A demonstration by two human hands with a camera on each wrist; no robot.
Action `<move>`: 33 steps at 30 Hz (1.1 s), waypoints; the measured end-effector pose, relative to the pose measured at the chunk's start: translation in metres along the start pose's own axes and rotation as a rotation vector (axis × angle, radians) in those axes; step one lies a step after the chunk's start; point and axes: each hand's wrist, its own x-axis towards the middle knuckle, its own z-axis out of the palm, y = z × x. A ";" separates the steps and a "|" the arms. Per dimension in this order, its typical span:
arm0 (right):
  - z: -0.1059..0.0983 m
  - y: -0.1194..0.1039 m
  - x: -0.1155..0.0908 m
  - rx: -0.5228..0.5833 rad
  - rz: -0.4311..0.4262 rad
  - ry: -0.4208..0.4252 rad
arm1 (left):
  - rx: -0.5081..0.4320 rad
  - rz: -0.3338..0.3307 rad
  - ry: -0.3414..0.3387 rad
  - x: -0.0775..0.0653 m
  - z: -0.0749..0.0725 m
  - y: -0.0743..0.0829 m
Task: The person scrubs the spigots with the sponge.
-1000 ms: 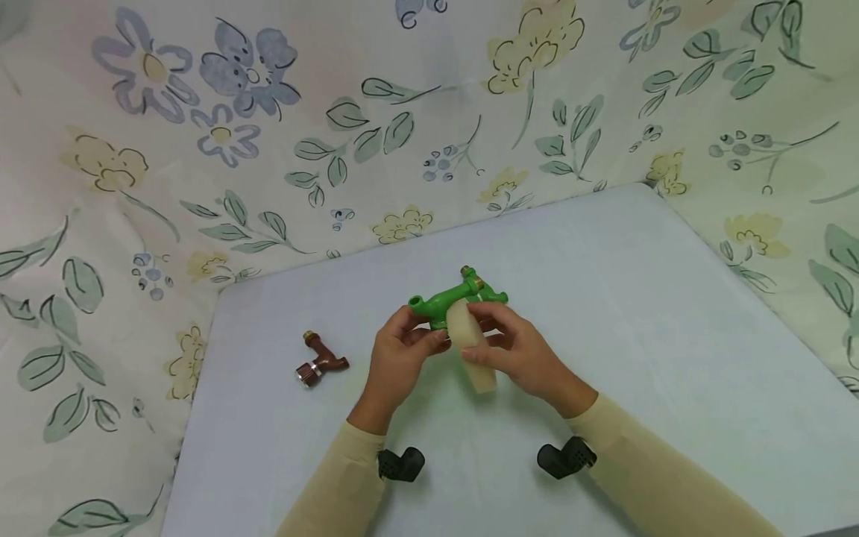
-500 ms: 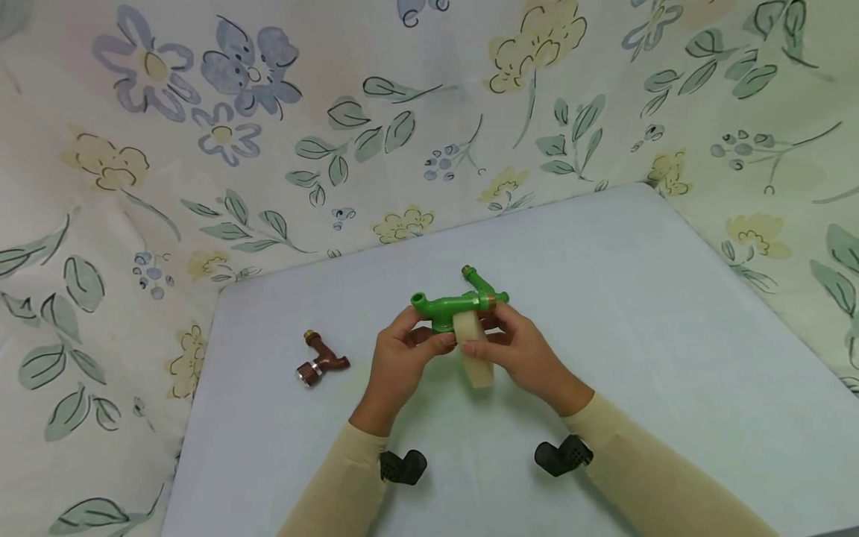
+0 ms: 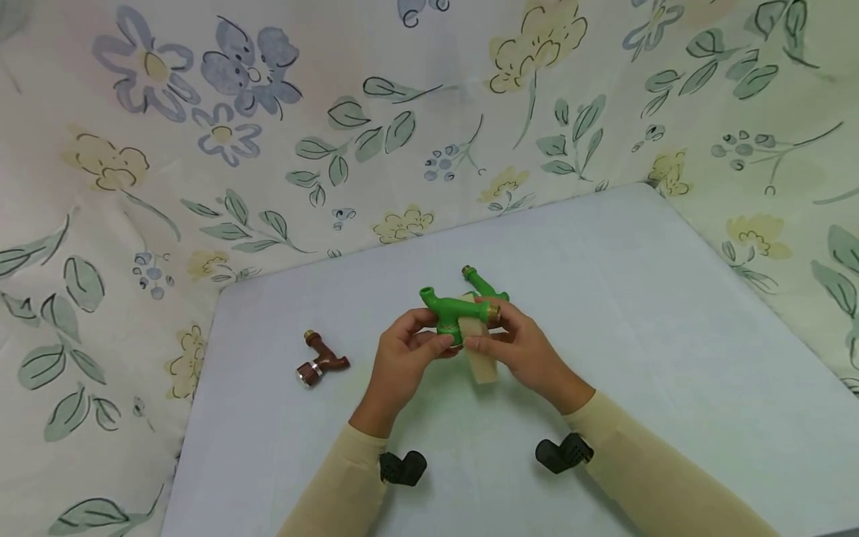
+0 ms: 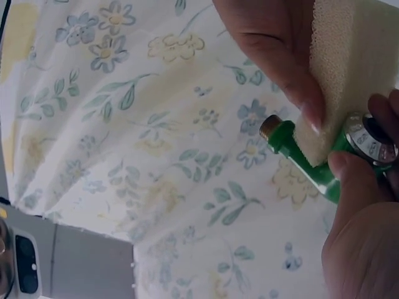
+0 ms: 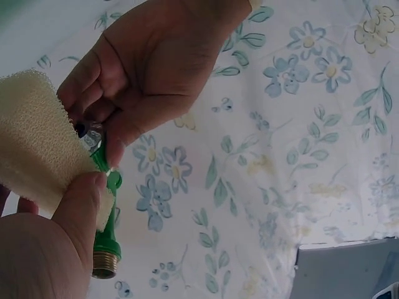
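In the head view a green tap [image 3: 456,309] is held up over the table, its spout to the left and its brass threaded end to the right. My left hand [image 3: 406,358] grips it low at the silver-capped knob [image 4: 368,138], which the left wrist view shows between fingers and thumb. A pale cream sponge [image 5: 37,134] is pinched by my right hand [image 3: 523,350], thumb on the near side. One edge of the sponge lies against the tap's body, near the threaded end [image 5: 105,265]. Part of the tap is hidden behind the sponge and fingers.
A second green tap [image 3: 479,280] lies on the white table [image 3: 637,321] just behind my hands. To the left lies a brown tap [image 3: 322,358] with a brown and silver knob. Floral cloth [image 3: 403,149] hangs behind and at both sides of the table.
The held green tap has turned, its threaded end swinging right and down while its spout rises. The sponge has shifted along it with my right hand. The brown tap stays where it was.
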 end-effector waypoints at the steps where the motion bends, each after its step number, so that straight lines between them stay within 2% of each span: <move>1: 0.001 -0.004 -0.001 -0.005 -0.004 0.001 | 0.007 0.000 0.011 0.000 0.000 -0.001; 7: 0.009 -0.024 -0.008 -0.031 -0.027 -0.026 | 0.026 -0.013 0.114 0.002 -0.002 -0.005; 11: 0.011 -0.029 -0.009 -0.033 -0.061 -0.044 | 0.016 -0.035 0.128 0.002 -0.001 -0.004; 15: 0.012 -0.031 -0.009 -0.046 -0.087 -0.045 | 0.072 -0.061 0.121 0.002 0.002 0.005; 19: 0.013 -0.029 -0.008 -0.074 -0.105 -0.037 | 0.131 -0.029 0.120 0.001 0.006 0.017; 22: 0.012 -0.018 -0.005 -0.093 -0.099 -0.024 | 0.094 -0.024 0.106 0.000 0.007 0.019; 27: 0.003 0.008 0.003 -0.071 -0.046 -0.019 | -0.014 -0.062 0.049 -0.002 0.003 0.009; 30: -0.002 0.012 0.006 -0.031 -0.044 -0.030 | -0.032 -0.044 0.010 -0.002 0.002 0.004; 33: -0.003 0.006 0.005 0.001 -0.048 -0.050 | -0.037 -0.022 -0.015 -0.003 0.002 0.004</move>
